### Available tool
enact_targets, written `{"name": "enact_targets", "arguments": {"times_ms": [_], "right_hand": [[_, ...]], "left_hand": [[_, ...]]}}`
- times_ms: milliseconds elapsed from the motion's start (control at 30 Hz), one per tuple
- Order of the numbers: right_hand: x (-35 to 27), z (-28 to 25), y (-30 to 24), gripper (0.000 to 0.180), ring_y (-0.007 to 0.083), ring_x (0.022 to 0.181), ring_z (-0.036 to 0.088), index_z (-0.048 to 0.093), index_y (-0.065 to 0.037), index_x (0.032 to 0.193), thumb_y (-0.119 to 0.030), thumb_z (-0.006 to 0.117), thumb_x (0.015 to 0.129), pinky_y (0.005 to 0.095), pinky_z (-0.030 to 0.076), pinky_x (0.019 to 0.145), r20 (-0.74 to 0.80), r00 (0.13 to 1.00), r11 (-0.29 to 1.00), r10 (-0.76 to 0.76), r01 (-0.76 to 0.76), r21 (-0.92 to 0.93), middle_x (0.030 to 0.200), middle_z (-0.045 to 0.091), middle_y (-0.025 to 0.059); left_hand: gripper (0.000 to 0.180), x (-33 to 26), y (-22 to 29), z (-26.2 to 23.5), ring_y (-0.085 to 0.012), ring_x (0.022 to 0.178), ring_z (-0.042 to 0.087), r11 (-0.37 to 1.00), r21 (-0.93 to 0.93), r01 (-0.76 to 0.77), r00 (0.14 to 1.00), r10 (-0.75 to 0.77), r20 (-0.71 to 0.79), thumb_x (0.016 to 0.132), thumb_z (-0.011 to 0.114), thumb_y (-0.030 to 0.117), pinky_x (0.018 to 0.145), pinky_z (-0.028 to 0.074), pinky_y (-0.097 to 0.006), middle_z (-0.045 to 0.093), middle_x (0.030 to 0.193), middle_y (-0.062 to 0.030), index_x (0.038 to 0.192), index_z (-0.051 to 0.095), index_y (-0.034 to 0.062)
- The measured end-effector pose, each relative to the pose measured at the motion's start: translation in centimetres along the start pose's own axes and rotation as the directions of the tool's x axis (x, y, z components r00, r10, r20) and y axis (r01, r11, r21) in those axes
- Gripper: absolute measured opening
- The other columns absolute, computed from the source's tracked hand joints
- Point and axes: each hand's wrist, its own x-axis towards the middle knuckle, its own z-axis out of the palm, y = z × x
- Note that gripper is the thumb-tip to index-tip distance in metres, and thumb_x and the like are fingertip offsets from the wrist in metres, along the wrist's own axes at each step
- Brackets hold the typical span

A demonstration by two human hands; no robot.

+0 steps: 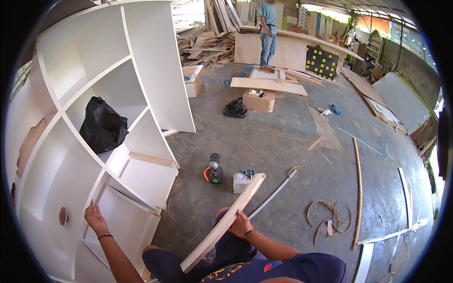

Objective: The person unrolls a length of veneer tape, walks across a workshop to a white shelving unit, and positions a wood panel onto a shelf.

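Note:
My right hand (241, 224) is wrapped round a long, narrow wooden board (226, 226), which slants across my lap with its far end raised. On my left stands a large white cabinet (85, 89) divided into square compartments. My left hand (96, 220) rests against it with fingers stretched upward, touching the edge beside a lower compartment. In that compartment a white drawer-like box (118, 214) sits at a tilt. A black plastic bag (103, 125) lies in the compartment above, and a small round brown object (63, 216) shows on the panel left of my hand.
On the floor ahead are a cordless drill (214, 168) and a small whitish box (241, 182). Coiled edging strips (325, 219) and long wooden strips (357, 193) lie to the right. Farther off, a person (268, 33) stands near a low stack of boards (269, 86) and a wood pile (207, 47).

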Motion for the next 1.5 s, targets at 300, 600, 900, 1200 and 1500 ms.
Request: {"name": "enact_targets", "arguments": {"times_ms": [300,600,900,1200,1500], "right_hand": [[1.0,0.5,0.0,0.066,0.0290,0.107,0.050,0.049,-0.007,0.116,-0.060,0.050,0.076,0.0481,0.035,0.094,-0.019,1.000,0.999,-0.014,0.013,-0.043,0.113,0.054,0.0119],[0.8,1.6,0.3,0.066,0.0280,0.108,0.049,0.049,-0.008,0.117,-0.060,0.048,0.076,0.0481,0.035,0.093,0.047,0.999,0.997,-0.009,0.012,-0.077,0.112,0.055,0.0117],[1.5,0.4,1.2,0.063,0.0277,0.106,0.051,0.050,-0.007,0.116,-0.058,0.048,0.079,0.0456,0.038,0.092,0.017,1.000,0.998,-0.017,0.018,-0.052,0.110,0.056,0.0112],[1.4,0.4,0.5,0.063,0.0276,0.106,0.051,0.050,-0.009,0.115,-0.059,0.048,0.077,0.0453,0.039,0.090,-0.001,1.000,0.996,-0.031,0.031,-0.078,0.111,0.056,0.0118],[2.3,1.0,1.2,0.059,0.0281,0.105,0.051,0.051,-0.009,0.111,-0.057,0.052,0.076,0.0481,0.041,0.087,-0.074,0.997,0.999,0.014,-0.018,-0.051,0.110,0.055,0.0112]], "left_hand": [[0.055,-2.2,3.5,4.4,-0.0232,0.118,0.042,0.967,-0.213,0.142,0.975,-0.174,-0.136,0.083,0.057,0.036,0.097,0.038,-0.034,0.038,0.126,-0.0106,0.121,0.038,0.0004],[0.060,-4.8,11.1,8.5,-0.0200,0.119,0.043,0.904,-0.224,0.364,0.925,-0.322,0.201,0.086,0.051,0.032,0.101,0.033,-0.036,0.038,0.134,-0.0115,0.132,0.030,-0.0015],[0.064,-1.0,26.4,10.3,-0.0426,0.131,0.012,0.763,-0.608,-0.222,0.906,0.391,0.160,0.086,0.039,0.004,0.108,0.017,-0.056,0.007,0.143,-0.0215,0.140,0.004,0.0071],[0.064,-1.6,26.2,11.9,-0.0390,0.131,0.016,0.782,-0.594,-0.190,0.964,0.263,0.039,0.086,0.045,0.009,0.108,0.017,-0.053,0.015,0.142,-0.0218,0.139,0.009,0.0052],[0.053,-4.1,25.6,13.6,-0.0370,0.130,0.023,0.863,-0.417,-0.286,0.925,0.362,0.113,0.087,0.046,0.019,0.105,0.020,-0.055,0.023,0.141,-0.0177,0.132,0.025,0.0032]]}}
